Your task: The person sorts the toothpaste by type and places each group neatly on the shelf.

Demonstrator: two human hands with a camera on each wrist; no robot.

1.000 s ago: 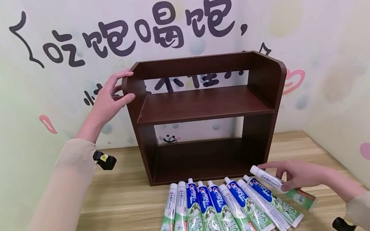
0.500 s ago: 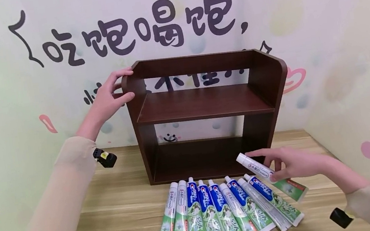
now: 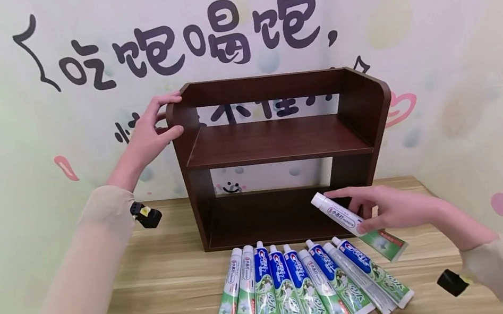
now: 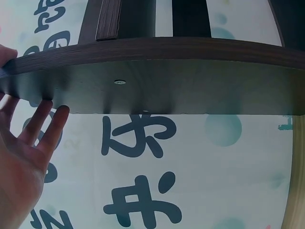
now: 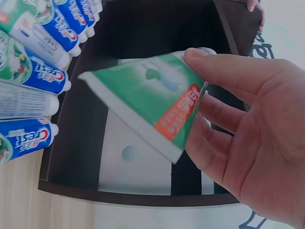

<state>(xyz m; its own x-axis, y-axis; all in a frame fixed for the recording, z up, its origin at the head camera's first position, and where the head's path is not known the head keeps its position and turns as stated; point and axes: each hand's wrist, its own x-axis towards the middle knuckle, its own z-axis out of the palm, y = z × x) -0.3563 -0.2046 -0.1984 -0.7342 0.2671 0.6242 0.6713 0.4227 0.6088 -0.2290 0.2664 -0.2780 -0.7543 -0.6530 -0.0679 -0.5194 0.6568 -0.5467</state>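
Observation:
My right hand (image 3: 396, 206) pinches a white-and-green toothpaste tube (image 3: 342, 216) between thumb and fingers. The tube is tilted, its white cap up and left, in front of the lower opening of the dark brown two-tier shelf (image 3: 278, 140). In the right wrist view its flat green end (image 5: 147, 90) points toward the camera. My left hand (image 3: 147, 134) grips the shelf's upper left side panel; in the left wrist view several fingers (image 4: 52, 126) touch the panel's outer face and the thumb lies over its edge.
Several toothpaste tubes (image 3: 287, 291), some blue and green, some white and green, lie fanned side by side on the wooden table (image 3: 159, 293) before the shelf. A printed wall (image 3: 117, 25) stands close behind; another wall (image 3: 481, 108) bounds the right side.
My right hand has carried the toothpaste tube up and left, from beside the row to the front of the lower compartment. The left hand stays on the shelf.

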